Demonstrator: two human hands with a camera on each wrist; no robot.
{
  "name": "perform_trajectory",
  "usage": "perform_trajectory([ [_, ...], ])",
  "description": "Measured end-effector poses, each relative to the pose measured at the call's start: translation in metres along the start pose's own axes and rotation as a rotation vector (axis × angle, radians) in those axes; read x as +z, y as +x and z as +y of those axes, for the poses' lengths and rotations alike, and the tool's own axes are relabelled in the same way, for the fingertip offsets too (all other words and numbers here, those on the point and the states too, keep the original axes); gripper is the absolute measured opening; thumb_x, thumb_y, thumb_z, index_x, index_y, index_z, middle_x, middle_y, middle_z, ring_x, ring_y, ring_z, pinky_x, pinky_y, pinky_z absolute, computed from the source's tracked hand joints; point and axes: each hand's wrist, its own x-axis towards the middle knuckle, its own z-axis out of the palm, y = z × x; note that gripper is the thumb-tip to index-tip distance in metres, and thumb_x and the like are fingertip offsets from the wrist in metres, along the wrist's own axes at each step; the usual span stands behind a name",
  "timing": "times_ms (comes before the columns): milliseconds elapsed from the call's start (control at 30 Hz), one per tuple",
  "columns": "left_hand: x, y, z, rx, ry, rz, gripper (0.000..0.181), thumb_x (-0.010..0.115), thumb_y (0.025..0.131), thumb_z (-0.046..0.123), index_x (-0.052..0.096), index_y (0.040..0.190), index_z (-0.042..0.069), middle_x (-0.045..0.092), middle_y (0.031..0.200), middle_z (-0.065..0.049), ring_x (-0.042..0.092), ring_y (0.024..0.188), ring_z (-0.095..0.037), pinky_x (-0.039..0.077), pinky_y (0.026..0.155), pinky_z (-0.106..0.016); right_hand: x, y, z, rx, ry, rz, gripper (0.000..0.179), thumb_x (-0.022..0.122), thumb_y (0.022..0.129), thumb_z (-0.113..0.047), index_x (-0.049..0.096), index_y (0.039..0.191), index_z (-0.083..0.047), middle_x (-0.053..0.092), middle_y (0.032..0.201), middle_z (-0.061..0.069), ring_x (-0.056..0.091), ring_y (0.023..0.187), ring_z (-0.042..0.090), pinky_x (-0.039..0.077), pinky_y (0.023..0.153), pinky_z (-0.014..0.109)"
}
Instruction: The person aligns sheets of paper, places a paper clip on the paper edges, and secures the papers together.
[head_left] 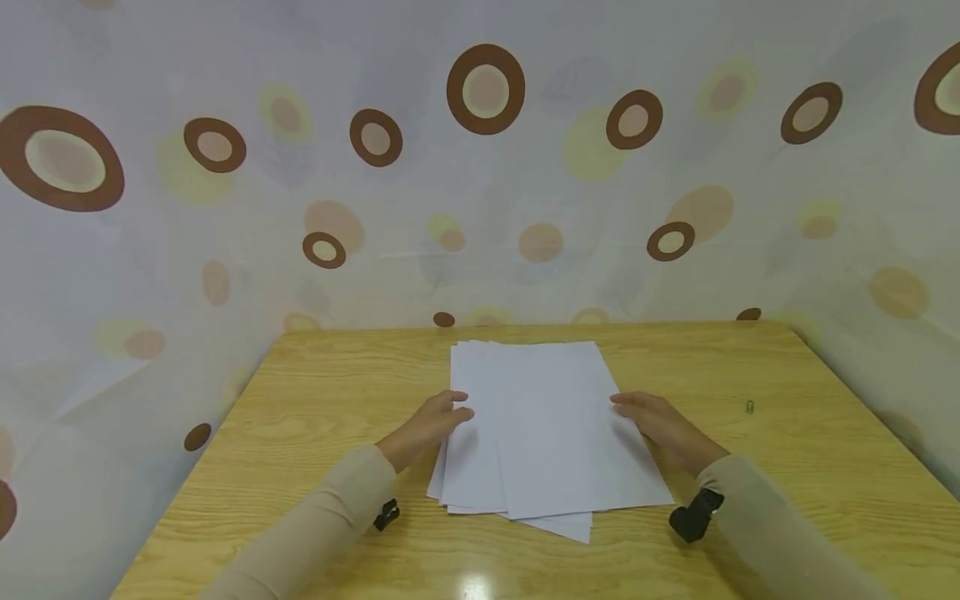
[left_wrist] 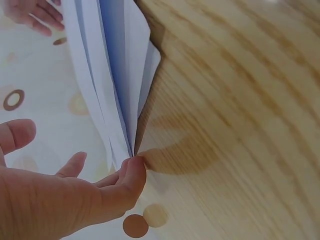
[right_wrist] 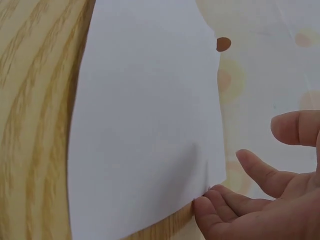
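Several white sheets of paper (head_left: 558, 433) lie on the wooden table in a loose, uneven stack, the top sheet shifted right and a lower corner sticking out at the front. My left hand (head_left: 429, 423) is at the stack's left edge. In the left wrist view its fingertips (left_wrist: 134, 170) touch the sheets' edges, which are slightly fanned apart, while the thumb stays away from the paper. On the opposite side, my right hand (head_left: 666, 423) has its fingertips (right_wrist: 206, 207) against the right edge, thumb raised off the sheet.
A small green paper clip (head_left: 750, 407) lies on the wooden table (head_left: 337, 392) to the right of the stack. A pale sheet with brown and yellow circles (head_left: 487, 200) hangs behind the table and along both sides.
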Motion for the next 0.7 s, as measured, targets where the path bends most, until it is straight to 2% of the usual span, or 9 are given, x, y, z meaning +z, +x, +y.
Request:
perform_trajectory([
  [67,-0.001,-0.002,0.0,-0.002,-0.024,-0.026,0.053,0.049,0.098,0.028,0.037,0.144,0.002,0.029,0.151,-0.024,0.028,0.139,-0.042,0.029,0.109,-0.058,-0.001,-0.003,-0.001,-0.008,0.039,-0.014,0.06,0.041,0.103,-0.03,0.024,0.147,0.008,0.028,0.145,0.031,0.026,0.135,0.044,0.025,0.111,0.055],
  [233,-0.008,-0.012,0.0,-0.04,-0.05,-0.077,0.056,0.048,0.099,0.03,0.033,0.147,0.004,0.026,0.153,-0.02,0.025,0.14,-0.04,0.023,0.111,-0.058,-0.01,-0.011,-0.007,0.021,0.166,-0.095,0.066,0.04,0.104,-0.028,0.009,0.15,0.006,0.016,0.152,0.032,0.013,0.141,0.046,0.014,0.112,0.06],
  [267,-0.009,-0.014,0.001,-0.046,-0.039,-0.074,0.056,0.048,0.099,0.03,0.034,0.146,0.004,0.028,0.153,-0.02,0.026,0.14,-0.04,0.024,0.111,-0.059,-0.013,-0.013,-0.008,0.026,0.181,-0.114,0.066,0.04,0.104,-0.028,0.007,0.15,0.007,0.005,0.155,0.032,0.004,0.142,0.048,0.008,0.112,0.063],
  [300,-0.011,-0.017,0.002,-0.052,-0.033,-0.072,0.055,0.048,0.099,0.03,0.036,0.146,0.005,0.03,0.152,-0.021,0.028,0.138,-0.041,0.025,0.11,-0.059,-0.015,-0.015,-0.009,0.036,0.186,-0.127,0.066,0.039,0.104,-0.028,0.007,0.15,0.007,0.001,0.155,0.032,0.0,0.141,0.049,0.006,0.111,0.065],
  [500,-0.012,-0.035,0.001,-0.082,-0.063,-0.082,0.051,0.049,0.098,0.026,0.04,0.143,0.002,0.041,0.144,-0.023,0.043,0.129,-0.042,0.034,0.106,-0.056,-0.018,-0.02,-0.003,0.065,0.157,-0.123,0.063,0.038,0.104,-0.028,0.013,0.149,0.009,0.004,0.154,0.033,0.005,0.141,0.05,0.014,0.11,0.065],
  [700,-0.014,-0.046,-0.005,-0.064,-0.102,-0.092,0.048,0.047,0.099,0.023,0.04,0.141,0.0,0.042,0.143,-0.025,0.045,0.127,-0.042,0.038,0.103,-0.055,-0.007,-0.021,0.001,0.108,0.172,-0.072,0.06,0.04,0.103,-0.027,0.02,0.149,0.006,0.003,0.156,0.028,0.002,0.143,0.046,0.012,0.112,0.063],
])
